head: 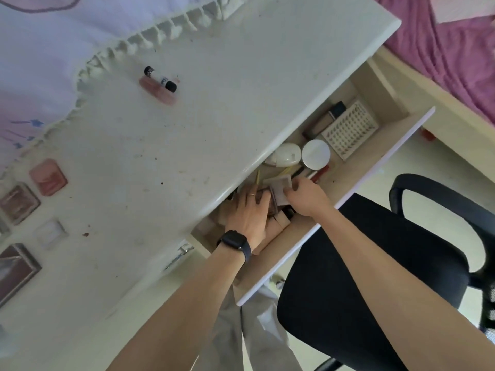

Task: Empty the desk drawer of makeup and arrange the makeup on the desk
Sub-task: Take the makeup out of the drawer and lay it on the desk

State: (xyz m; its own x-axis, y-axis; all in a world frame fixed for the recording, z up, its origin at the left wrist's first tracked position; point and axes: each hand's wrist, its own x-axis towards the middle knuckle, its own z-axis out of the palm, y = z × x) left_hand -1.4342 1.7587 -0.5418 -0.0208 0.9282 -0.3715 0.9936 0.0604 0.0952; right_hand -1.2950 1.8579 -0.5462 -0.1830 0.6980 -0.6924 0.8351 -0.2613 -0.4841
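Head: desk point(241, 89) overhangs drawer point(359, 159); right hand point(305, 195) pinches compact point(280, 189).

We find no text that we can read. The black-capped tube point(160, 79) lying on the desk point(241, 76) carries dark print on its white label, too blurred for us to make out. The white tray point(349, 129) in the drawer point(359, 180) shows rows of small marks, not legible letters.
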